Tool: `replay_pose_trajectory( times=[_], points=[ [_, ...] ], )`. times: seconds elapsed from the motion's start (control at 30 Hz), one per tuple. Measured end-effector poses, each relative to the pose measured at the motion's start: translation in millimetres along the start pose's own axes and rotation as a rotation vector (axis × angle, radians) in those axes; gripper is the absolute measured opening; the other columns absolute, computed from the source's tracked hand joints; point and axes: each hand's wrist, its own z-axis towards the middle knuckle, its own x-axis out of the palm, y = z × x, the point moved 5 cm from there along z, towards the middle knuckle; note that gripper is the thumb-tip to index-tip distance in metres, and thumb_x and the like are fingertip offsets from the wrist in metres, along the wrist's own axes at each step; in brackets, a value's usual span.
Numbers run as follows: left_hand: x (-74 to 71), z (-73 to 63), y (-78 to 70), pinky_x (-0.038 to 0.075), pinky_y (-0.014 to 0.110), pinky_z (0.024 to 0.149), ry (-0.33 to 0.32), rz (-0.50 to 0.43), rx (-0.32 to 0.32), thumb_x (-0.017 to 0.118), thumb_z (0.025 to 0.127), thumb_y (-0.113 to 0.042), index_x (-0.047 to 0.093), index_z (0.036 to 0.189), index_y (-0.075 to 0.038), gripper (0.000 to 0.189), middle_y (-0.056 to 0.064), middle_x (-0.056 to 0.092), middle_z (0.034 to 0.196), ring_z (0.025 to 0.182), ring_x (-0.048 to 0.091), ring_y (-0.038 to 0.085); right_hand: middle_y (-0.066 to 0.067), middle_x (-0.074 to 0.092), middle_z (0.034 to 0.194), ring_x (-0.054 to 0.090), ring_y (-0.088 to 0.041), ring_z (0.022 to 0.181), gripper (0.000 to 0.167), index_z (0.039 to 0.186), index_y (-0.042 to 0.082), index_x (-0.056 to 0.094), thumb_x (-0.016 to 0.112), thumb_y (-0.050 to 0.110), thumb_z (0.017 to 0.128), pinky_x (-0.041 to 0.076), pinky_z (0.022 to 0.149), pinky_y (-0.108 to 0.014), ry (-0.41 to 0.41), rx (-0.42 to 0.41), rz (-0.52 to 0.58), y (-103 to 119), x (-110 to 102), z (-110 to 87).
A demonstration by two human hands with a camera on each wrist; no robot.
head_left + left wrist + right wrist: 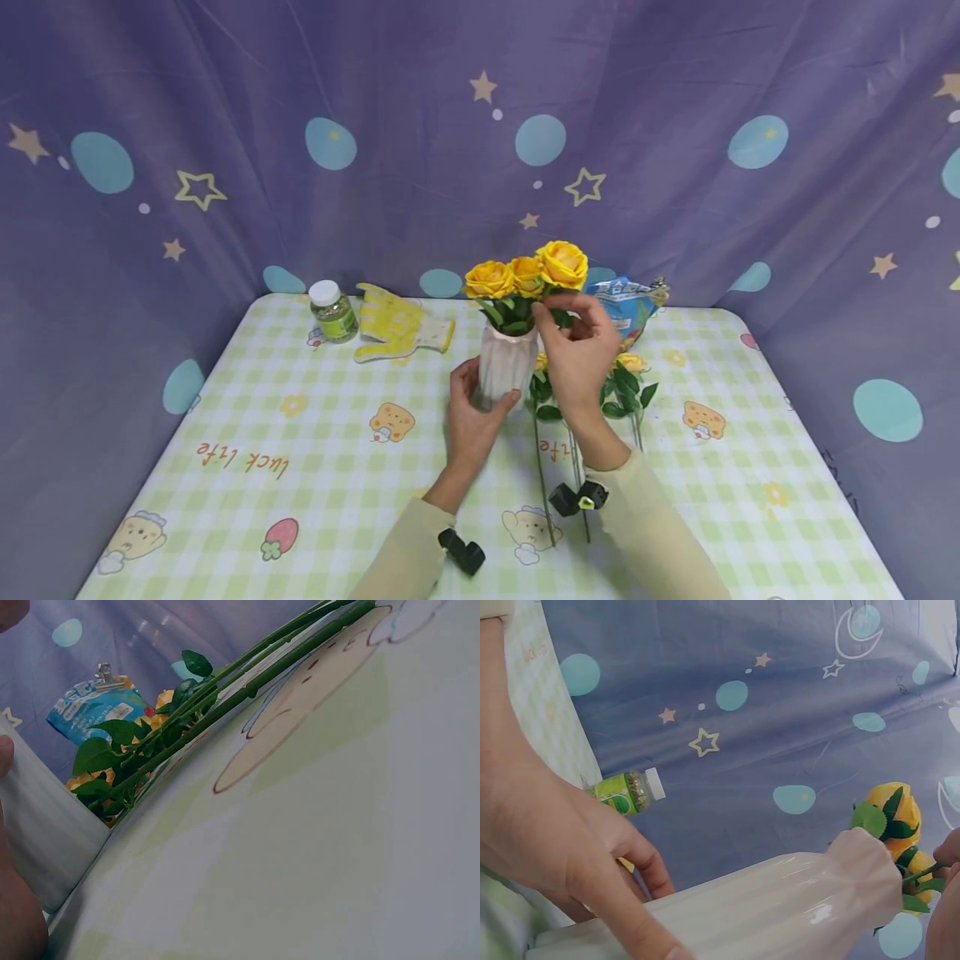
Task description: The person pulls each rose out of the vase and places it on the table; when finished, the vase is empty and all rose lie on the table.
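A white fluted vase (497,358) stands on the table, with three yellow roses (489,281) rising from its mouth. My left hand (474,421) grips the lower part of the vase, its thumb across the near side. Just above the rim, my right hand (581,354) pinches a rose by its green stem (924,874); the tallest yellow bloom (562,265) shows over these fingers. Inside the vase, the lower stems are hidden. More roses with green leaves (622,390) lie on the table to the right, their long stems (247,690) pointing toward me, partly behind my right arm.
A jar with a white lid (333,312) stands at the back left beside a yellow and white work glove (401,325). Behind my right hand is a blue bag (630,304) closed with a metal clip (105,673). A patterned curtain (420,192) hangs behind the checked table (337,492).
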Motion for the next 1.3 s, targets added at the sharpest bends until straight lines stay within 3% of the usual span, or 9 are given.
replay_pose_trajectory(
  times=[0.3, 0.43, 0.6, 1.07, 1.3],
  points=[
    [-0.5, 0.2, 1.1, 0.039, 0.054, 0.127, -0.004, -0.018, 0.000, 0.096, 0.088, -0.021, 0.052, 0.151, -0.005, 0.079, 0.013, 0.063, 0.155, 0.147, 0.057, 0.032, -0.006, 0.078, 0.098, 0.033, -0.007, 0.041, 0.014, 0.100, -0.011, 0.075, 0.084, -0.001, 0.095, 0.034, 0.043, -0.019, -0.004, -0.060, 0.019, 10.7, -1.5, 6.3],
    [-1.0, 0.5, 2.2, 0.039, 0.056, 0.126, -0.004, -0.025, 0.007, 0.096, 0.088, -0.021, 0.053, 0.151, -0.006, 0.078, 0.013, 0.063, 0.154, 0.147, 0.057, 0.033, -0.007, 0.079, 0.097, 0.045, -0.004, 0.047, 0.020, 0.102, -0.013, 0.073, 0.085, 0.001, 0.095, 0.039, 0.046, -0.018, -0.022, -0.081, 0.045, 13.2, -3.0, 10.1],
    [-1.0, 0.8, 3.0, 0.039, 0.057, 0.126, 0.001, -0.038, 0.001, 0.095, 0.089, -0.020, 0.053, 0.151, -0.006, 0.077, 0.012, 0.063, 0.155, 0.148, 0.056, 0.033, 0.002, 0.079, 0.097, 0.061, -0.004, 0.060, 0.024, 0.102, -0.017, 0.070, 0.085, 0.000, 0.094, 0.046, 0.052, -0.017, -0.060, -0.113, 0.069, 18.2, -6.2, 16.9],
    [-1.8, 0.1, 2.0, 0.039, 0.057, 0.125, -0.004, -0.041, 0.001, 0.094, 0.089, -0.016, 0.054, 0.151, -0.007, 0.075, 0.012, 0.064, 0.153, 0.146, 0.058, 0.032, 0.001, 0.079, 0.094, 0.069, -0.007, 0.071, 0.021, 0.101, -0.016, 0.071, 0.085, -0.003, 0.091, 0.044, 0.052, -0.019, -0.153, -0.137, 0.071, 30.1, -16.6, 30.8],
    [-1.1, 0.0, 1.5, 0.039, 0.057, 0.125, 0.004, -0.041, 0.000, 0.094, 0.090, -0.018, 0.053, 0.152, -0.007, 0.076, 0.011, 0.063, 0.155, 0.147, 0.057, 0.031, -0.005, 0.080, 0.092, 0.072, -0.012, 0.074, 0.018, 0.101, -0.013, 0.074, 0.085, -0.003, 0.090, 0.042, 0.052, -0.020, -0.212, -0.190, 0.096, 42.2, -25.6, 38.8]
  ],
)
